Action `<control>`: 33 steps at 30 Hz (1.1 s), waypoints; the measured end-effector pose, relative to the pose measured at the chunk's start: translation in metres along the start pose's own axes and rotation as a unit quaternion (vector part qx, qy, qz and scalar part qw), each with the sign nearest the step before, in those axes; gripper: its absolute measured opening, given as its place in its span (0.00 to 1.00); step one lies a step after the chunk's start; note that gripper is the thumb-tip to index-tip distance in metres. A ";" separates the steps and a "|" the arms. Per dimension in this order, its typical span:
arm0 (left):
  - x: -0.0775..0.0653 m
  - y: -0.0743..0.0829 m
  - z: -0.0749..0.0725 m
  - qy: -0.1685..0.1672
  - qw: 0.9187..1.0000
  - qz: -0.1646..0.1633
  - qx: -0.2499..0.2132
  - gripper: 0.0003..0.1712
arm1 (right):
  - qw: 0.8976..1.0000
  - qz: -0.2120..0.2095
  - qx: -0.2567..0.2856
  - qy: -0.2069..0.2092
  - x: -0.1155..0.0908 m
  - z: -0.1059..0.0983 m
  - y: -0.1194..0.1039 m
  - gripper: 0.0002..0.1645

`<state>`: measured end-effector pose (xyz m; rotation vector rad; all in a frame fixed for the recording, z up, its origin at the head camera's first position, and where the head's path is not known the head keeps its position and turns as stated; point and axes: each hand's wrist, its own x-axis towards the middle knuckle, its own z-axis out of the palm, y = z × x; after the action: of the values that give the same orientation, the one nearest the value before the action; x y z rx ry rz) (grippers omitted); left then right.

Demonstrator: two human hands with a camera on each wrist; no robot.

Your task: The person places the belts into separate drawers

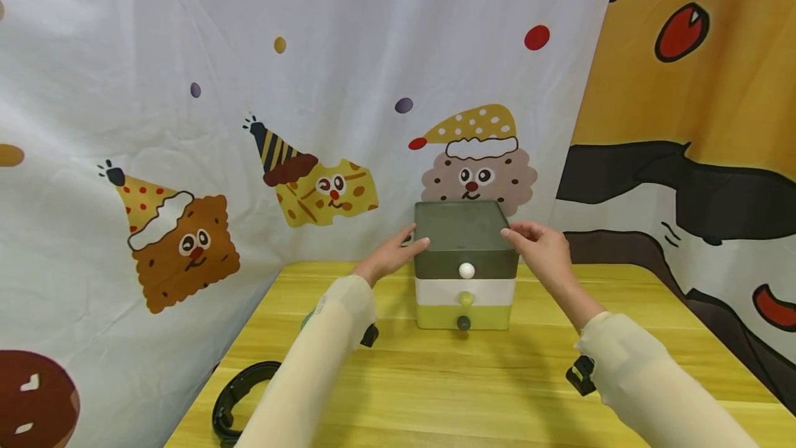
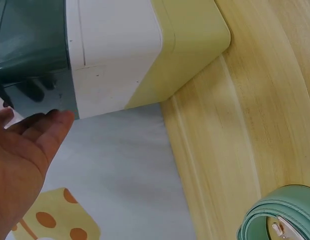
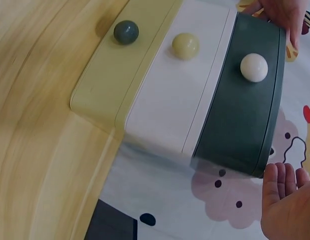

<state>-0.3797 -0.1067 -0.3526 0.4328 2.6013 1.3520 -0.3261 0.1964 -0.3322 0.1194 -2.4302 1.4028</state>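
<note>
A small three-tier drawer box [image 1: 465, 292] stands on the table, dark green on top, white in the middle and yellow-green at the bottom. Each drawer front bears one round knob: the white knob [image 3: 254, 67], the yellowish knob [image 3: 186, 46] and the dark grey knob [image 3: 126, 32]. My left hand [image 1: 392, 254] is at the left side of the top tier, its extended fingertips right at the green wall in the left wrist view. On the opposite side, my right hand [image 1: 542, 251] has its fairly straight fingers at the top tier's edge. Neither hand grips anything.
The box sits toward the back of the wood-grain table [image 1: 435, 393]. A black strap-like loop [image 1: 219, 406] lies at the table's left front. In the left wrist view a rolled green belt [image 2: 290, 197] rests on the table. A printed curtain [image 1: 348, 75] hangs behind.
</note>
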 end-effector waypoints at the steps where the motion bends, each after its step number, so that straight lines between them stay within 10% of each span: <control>1: -0.001 0.000 -0.001 0.005 1.000 0.003 -0.001 0.51 | 1.000 0.003 -0.001 -0.001 0.000 -0.001 0.000 0.38; 33: -0.044 -0.012 -0.006 0.131 0.990 0.041 -0.035 0.38 | 0.993 0.018 -0.052 -0.102 0.022 -0.018 0.018 0.48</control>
<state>-0.3425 -0.1330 -0.3580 0.3779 2.7578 1.6238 -0.3468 0.2230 -0.3311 0.2032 -2.6780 1.3344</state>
